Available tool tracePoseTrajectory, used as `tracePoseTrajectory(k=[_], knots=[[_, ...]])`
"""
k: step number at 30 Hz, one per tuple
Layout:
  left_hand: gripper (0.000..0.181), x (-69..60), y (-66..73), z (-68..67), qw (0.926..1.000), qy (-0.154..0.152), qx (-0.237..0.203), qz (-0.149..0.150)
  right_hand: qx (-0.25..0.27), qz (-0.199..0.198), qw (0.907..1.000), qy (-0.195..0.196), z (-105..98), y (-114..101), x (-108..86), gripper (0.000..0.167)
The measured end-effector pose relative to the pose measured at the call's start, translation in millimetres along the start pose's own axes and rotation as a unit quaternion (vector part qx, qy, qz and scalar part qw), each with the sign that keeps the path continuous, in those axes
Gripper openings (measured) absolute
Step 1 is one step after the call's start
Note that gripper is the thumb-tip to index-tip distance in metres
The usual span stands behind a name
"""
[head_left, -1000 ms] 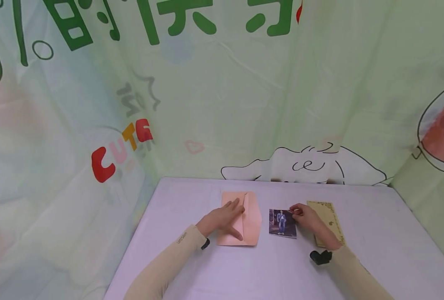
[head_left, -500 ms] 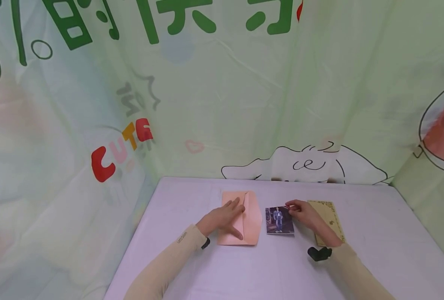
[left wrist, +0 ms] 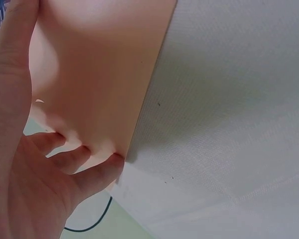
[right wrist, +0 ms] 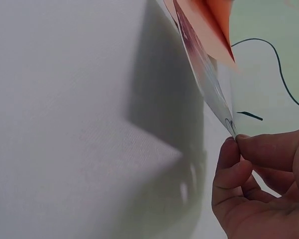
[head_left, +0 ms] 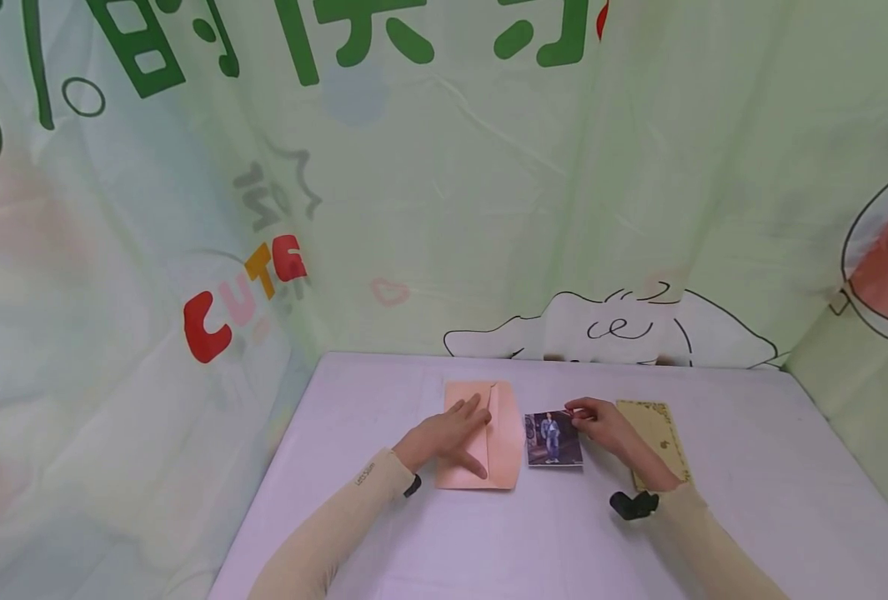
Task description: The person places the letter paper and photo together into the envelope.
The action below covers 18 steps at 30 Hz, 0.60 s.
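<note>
At lower centre, the left hand (head_left: 447,437) is resting, fingers spread, on a pink paper envelope (head_left: 501,437); just right of it, the right hand (head_left: 603,427) is pinching a corner of a dark, glossy, square photo (head_left: 553,443). Aligning them seems the step, probably calling for a steady envelope next

The photo (head_left: 554,439) is between the envelope (head_left: 502,437), left, and card (head_left: 657,427), right.

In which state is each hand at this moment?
Left hand: open, spread on the pink envelope.
Right hand: closed, pinching the photo by a corner.
</note>
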State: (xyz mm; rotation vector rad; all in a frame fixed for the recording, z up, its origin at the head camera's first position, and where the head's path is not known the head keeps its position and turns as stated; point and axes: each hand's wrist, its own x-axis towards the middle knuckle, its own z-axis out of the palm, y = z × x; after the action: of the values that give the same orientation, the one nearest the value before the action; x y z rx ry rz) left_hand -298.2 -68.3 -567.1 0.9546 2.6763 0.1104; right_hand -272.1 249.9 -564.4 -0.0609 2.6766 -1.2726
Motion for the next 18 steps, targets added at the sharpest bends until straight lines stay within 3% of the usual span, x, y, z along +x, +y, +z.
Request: tracePoseTrajectory(k=[18], knots=[[0.097,-0.1,3.3,-1.7,0.9999,-0.009,-0.003,-0.012,0.034,-0.003,0.9993,-0.014,15,-12,9.8,0.034]])
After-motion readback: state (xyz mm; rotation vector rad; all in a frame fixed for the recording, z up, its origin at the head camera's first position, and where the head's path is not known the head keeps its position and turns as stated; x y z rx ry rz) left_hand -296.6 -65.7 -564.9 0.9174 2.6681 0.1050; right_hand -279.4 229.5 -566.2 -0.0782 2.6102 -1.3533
